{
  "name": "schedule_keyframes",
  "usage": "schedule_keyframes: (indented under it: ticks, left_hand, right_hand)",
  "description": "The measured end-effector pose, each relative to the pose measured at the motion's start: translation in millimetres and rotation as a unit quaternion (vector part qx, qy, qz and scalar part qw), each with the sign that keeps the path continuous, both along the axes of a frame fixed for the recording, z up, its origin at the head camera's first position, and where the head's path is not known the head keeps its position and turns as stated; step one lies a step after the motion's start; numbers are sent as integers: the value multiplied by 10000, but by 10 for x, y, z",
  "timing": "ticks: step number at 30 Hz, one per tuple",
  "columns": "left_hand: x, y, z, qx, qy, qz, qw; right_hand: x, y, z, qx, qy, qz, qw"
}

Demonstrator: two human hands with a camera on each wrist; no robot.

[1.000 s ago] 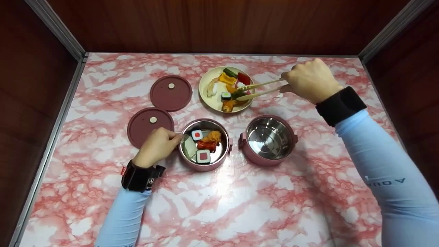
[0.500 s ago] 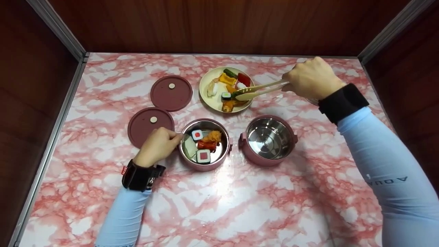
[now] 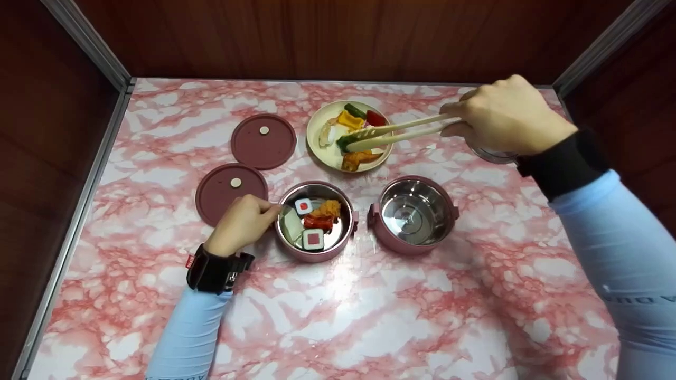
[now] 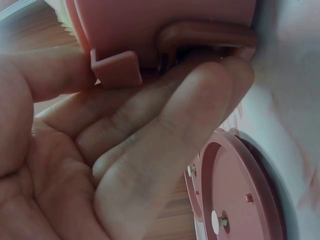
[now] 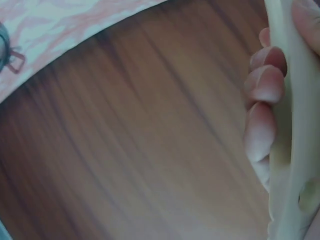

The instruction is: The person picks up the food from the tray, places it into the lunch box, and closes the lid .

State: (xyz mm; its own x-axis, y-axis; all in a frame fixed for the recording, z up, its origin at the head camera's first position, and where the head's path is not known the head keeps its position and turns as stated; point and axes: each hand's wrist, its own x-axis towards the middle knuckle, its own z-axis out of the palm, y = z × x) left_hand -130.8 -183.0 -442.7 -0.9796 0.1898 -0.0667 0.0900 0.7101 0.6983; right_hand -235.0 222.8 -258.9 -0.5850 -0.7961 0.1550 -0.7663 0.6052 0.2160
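Your right grip (image 3: 509,116), raised above the far right of the counter (image 3: 317,316), is clasped around the handle end of the pale tongs (image 3: 398,138), which slant leftward and down over the cream plate (image 3: 330,154). At the tong tips is a dark green food piece (image 3: 342,143), left of that grip and well apart from it (how firmly the tips pinch it cannot be told). An orange-brown piece (image 3: 359,158) lies nearer you on the same plate. Your left grip (image 3: 243,221) grasps the food-filled pot (image 3: 316,257) by its left side, thumb and fingers bent at the latch in the left wrist view. The second pot (image 3: 409,249) stands just to its right, and two maroon lids (image 3: 263,150) lie to its left.
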Motion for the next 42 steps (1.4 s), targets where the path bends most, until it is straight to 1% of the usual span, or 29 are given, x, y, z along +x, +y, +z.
schedule_keyframes:
  ticks: [3,7,10,13,17,22,25,30,37,42]
  left_hand:
    - [2,1,5,-14,-38,-6,10000]
    - [4,3,8,-35,-84,9,10000]
    - [4,3,10,-49,-110,30,9999]
    - [6,0,13,-44,-133,28,9999]
    - [7,0,19,-48,-165,25,9998]
    - [2,6,21,-63,-119,19,9999]
    - [5,11,28,-86,-59,12,9999]
    - [5,14,27,-84,-30,-8,10000]
    - [2,14,22,-69,-39,-29,10000]
    - [2,13,17,-38,-98,-14,9999]
  right_hand:
    - [120,-84,46,-108,150,624,9979]
    - [268,-232,68,-140,206,1345,9906]
    - [371,-340,74,-44,197,1688,9854]
    - [456,-436,81,221,160,1850,9824]
    - [513,-564,88,669,279,1989,9773]
    - [521,-701,106,1230,719,2097,9673]
    - [518,-761,128,1492,852,2099,9625]
    - [530,-825,144,1749,832,2008,9603]
    - [550,-856,78,1941,591,1850,9616]
    - [561,-846,41,2022,719,1880,9585]
